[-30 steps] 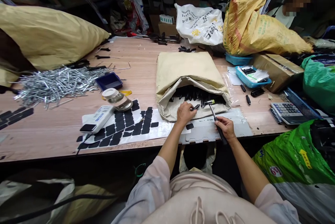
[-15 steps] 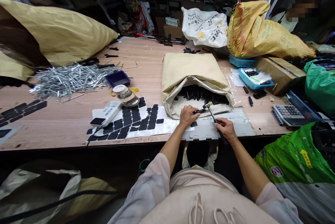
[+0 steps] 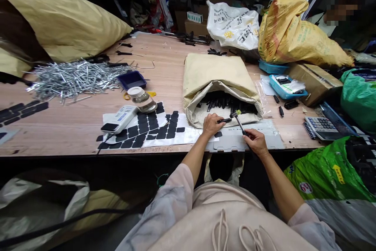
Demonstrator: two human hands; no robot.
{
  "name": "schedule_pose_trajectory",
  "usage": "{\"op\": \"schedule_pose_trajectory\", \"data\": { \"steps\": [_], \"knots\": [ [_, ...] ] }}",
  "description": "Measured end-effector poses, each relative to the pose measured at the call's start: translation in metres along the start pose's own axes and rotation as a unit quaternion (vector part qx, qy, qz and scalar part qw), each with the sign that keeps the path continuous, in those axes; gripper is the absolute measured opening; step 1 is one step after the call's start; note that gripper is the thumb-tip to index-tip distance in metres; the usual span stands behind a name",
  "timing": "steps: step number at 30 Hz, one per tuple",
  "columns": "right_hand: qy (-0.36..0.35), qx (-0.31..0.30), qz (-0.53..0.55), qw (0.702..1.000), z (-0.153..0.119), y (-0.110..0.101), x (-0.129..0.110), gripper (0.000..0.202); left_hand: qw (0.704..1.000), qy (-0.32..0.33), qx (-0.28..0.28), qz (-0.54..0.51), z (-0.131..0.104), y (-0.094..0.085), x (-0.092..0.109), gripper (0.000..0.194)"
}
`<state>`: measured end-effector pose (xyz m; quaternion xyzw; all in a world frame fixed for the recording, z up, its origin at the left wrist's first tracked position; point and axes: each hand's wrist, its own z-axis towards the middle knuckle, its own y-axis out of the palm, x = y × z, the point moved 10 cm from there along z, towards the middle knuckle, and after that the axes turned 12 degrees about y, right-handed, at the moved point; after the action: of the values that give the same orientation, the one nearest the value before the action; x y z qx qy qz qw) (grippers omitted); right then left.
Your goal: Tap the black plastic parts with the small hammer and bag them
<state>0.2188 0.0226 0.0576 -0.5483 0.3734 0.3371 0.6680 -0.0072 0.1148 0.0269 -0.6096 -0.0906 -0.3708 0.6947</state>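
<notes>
1. Pinches a black piece (image 3: 225, 120) in the left hand (image 3: 210, 125), at the mouth of the cream sack (image 3: 216, 69).
2. Grips a hammer (image 3: 241, 124) in the right hand (image 3: 256, 141), with its head near that piece.

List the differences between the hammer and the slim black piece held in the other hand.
Size: the hammer is longer than the visible part of the black piece.
Look: the hammer shows a shiny metal shaft and a yellowish head tip; the piece looks plain black.
Pose: the hammer slants away from the body, while the piece points sideways.
Shared: both are hand-held, the hammer in the right hand, the piece in the left hand.
</notes>
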Motion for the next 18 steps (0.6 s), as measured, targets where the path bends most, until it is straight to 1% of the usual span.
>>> {"op": "schedule_pose_trajectory", "data": {
  "steps": [3,5,8,10,12,14,18],
  "knots": [
    [0.014,-0.004,-0.002,1.0,0.001,0.004,0.008,0.024,1.0,-0.001,-0.002,-0.001,0.0,-0.001,0.0,0.021],
    [0.02,0.001,0.009,1.0,0.001,0.003,0.008,0.024,1.0,-0.001,-0.002,-0.002,0.0,-0.001,0.0,0.02],
    [0.007,-0.001,0.021,1.0,0.0,0.003,-0.003,0.025,1.0,0.0,-0.001,-0.005,0.001,0.001,-0.001,0.021],
    [-0.009,-0.014,0.01,1.0,0.0,0.008,-0.011,0.025,1.0,-0.001,0.001,-0.006,0.001,0.002,-0.003,0.021],
    [-0.014,-0.031,-0.002,0.999,0.001,0.016,-0.013,0.024,1.0,-0.003,0.003,-0.003,0.001,0.002,-0.004,0.022],
    [0.015,-0.043,0.017,0.999,0.003,0.021,-0.004,0.025,1.0,-0.004,0.005,0.002,0.001,0.003,-0.004,0.022],
    [0.128,-0.039,0.121,0.984,0.007,0.019,0.032,0.034,1.0,0.001,0.002,0.003,0.001,0.005,-0.004,0.02]
  ]
}}
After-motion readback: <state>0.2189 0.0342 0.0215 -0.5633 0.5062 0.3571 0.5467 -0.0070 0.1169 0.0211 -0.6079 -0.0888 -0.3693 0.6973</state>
